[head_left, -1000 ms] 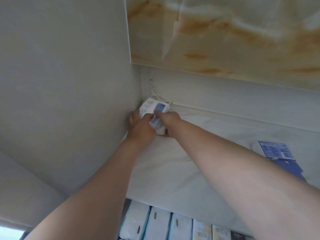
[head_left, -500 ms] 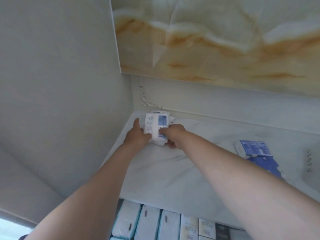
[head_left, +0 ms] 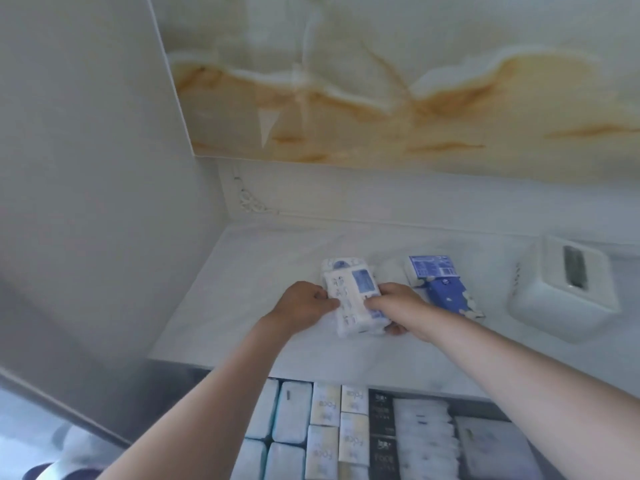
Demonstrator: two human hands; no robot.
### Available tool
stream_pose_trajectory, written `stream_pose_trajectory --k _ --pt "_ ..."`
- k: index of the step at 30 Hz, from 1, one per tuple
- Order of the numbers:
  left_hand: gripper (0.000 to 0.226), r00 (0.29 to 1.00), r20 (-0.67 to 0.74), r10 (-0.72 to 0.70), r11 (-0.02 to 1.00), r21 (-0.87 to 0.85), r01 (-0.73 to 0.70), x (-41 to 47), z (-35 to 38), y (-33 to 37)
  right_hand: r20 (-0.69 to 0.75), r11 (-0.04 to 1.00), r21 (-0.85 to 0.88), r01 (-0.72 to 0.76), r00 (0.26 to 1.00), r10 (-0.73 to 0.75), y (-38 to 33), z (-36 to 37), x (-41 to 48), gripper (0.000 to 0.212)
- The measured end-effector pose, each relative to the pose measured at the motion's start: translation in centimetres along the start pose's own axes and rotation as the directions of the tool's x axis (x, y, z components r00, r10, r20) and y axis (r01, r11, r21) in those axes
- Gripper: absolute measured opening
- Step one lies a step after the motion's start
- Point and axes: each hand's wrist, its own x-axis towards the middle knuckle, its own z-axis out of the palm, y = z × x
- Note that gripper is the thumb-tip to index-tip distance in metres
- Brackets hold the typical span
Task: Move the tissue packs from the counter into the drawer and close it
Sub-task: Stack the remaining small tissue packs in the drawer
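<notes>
While both arms reach out over the white table point(head_left: 242, 299), the left hand point(head_left: 304, 304) and the right hand point(head_left: 394, 303) hold a white tissue pack point(head_left: 348, 299) between them. The left grip pinches the pack's left edge. The right grip is curled round its right side, thumb lying across the top below a blue label. A second white pack seems to sit under it, its far end showing beyond the first. Whether the bundle rests on the table or is lifted clear of it cannot be told. Just right of the right hand a blue tissue pack point(head_left: 445, 289) lies flat on the table, and farther right, well apart from the hands, stands a white tissue box point(head_left: 568, 306) with a dark slot in its top. Below the near edge of the table the drawer point(head_left: 481, 408) stands open, packed with rows of white, pale yellow and black packs. Behind the table rises a marbled wall panel point(head_left: 381, 81) with orange veins.
</notes>
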Motion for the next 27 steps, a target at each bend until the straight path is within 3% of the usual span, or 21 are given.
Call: stream_pose_trajectory --k 4,8,12,14,20,23,27 --pt "0.038 1.0 0.004 0.016 0.998 0.056 -0.016 -2.4 2.8 2.1 0.003 0.998 -0.063 -0.011 1.0 0.011 2.4 -2.0 -2.9 0.022" --pt "0.03 0.996 -0.077 -0.035 0.999 -0.03 0.033 -3.7 4.4 2.9 -0.043 0.969 -0.24 0.063 0.996 -0.076 3.9 -3.2 -4.5 0.023" --pt "0.079 0.985 -0.1 -0.139 0.952 -0.286 0.105 -3.8 4.7 3.2 -0.137 0.894 -0.426 0.137 0.967 -0.213 3.9 -3.6 -4.4 0.053" --pt "0.086 0.98 -0.075 -0.183 0.911 -0.388 0.14 -3.4 4.9 3.4 -0.116 0.886 -0.426 0.181 0.961 -0.252 3.7 -3.4 -4.2 0.059" --pt "0.041 0.984 -0.159 -0.082 0.97 -0.241 0.041 -2.8 5.5 4.7 -0.088 0.903 -0.349 0.25 0.951 -0.298 3.0 -2.7 -4.3 0.08" --pt "0.035 0.985 -0.151 -0.087 0.974 -0.222 0.053 -2.8 5.3 4.9 -0.094 0.906 -0.316 0.283 0.941 -0.326 2.7 -2.4 -4.5 0.086" --pt "0.03 0.995 -0.095 -0.036 0.948 -0.317 0.004 -4.2 4.6 5.8 -0.1 0.931 -0.22 0.292 0.942 -0.319 2.6 -2.7 -5.5 0.1"
